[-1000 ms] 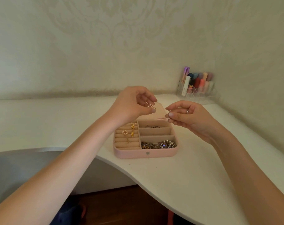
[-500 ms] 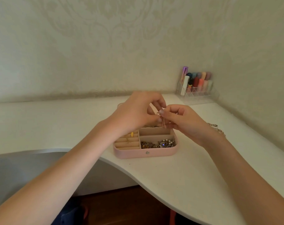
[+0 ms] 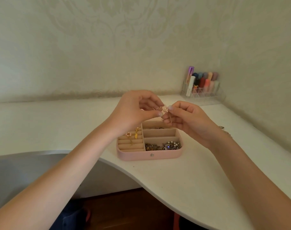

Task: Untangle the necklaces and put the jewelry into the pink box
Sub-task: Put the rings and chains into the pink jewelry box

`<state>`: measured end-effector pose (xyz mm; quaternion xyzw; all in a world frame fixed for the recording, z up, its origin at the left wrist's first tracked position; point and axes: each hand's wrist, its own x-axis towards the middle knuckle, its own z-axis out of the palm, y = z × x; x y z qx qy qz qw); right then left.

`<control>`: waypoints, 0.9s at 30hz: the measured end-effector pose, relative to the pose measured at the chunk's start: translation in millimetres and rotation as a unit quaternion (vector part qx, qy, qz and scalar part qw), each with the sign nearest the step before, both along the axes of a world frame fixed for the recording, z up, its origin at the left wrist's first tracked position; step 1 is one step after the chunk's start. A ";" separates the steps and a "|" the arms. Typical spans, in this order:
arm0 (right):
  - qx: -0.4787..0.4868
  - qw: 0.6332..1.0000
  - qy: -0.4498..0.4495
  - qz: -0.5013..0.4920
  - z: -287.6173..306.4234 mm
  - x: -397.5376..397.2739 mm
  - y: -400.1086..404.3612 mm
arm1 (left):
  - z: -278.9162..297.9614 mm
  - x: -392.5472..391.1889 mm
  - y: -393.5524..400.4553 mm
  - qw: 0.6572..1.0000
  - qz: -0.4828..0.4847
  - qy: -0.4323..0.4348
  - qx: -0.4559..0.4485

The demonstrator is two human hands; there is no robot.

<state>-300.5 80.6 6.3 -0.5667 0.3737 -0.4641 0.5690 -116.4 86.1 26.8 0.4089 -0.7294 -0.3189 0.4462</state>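
Note:
The open pink box (image 3: 149,156) sits on the white desk, with ring rolls on its left and three compartments on its right. A pink flower piece (image 3: 128,134) and a gold charm (image 3: 136,135) rest on the rolls. Tangled chains and pearl pieces (image 3: 163,146) fill the nearest compartment. Above the box's far side, my left hand (image 3: 133,112) and my right hand (image 3: 188,118) both pinch a small rose-gold jewelry piece (image 3: 164,109), fingertips almost touching. A thin bit of it hangs down by my right fingers.
A clear organizer (image 3: 203,92) with coloured lipstick tubes stands in the back right corner. A beaded chain (image 3: 224,130) lies on the desk behind my right wrist. The desk's curved front edge (image 3: 124,170) runs below the box, with dark floor beneath.
My right hand came in from the right and joined my left hand on the small piece. Both hands then rose a little, uncovering more of the box's ring rolls.

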 end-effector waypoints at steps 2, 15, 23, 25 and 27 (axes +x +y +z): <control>0.001 1.000 -0.014 -0.003 -0.6 -0.2 -0.6 | 0.4 2.4 0.1 0.999 -0.015 0.026 0.030; -0.028 0.999 -0.005 -0.033 0.0 3.6 1.3 | -4.8 5.0 3.7 0.926 -0.055 0.229 0.294; -0.076 0.994 0.044 -0.067 -0.4 4.1 1.7 | -8.7 4.3 1.9 0.870 -0.060 0.308 0.381; -0.091 0.991 0.054 -0.078 -0.2 4.2 1.8 | -10.4 5.0 2.4 0.890 -0.062 0.284 0.352; -0.098 0.989 0.067 -0.085 -0.5 3.9 1.8 | -12.9 5.0 2.3 0.916 -0.042 0.247 0.312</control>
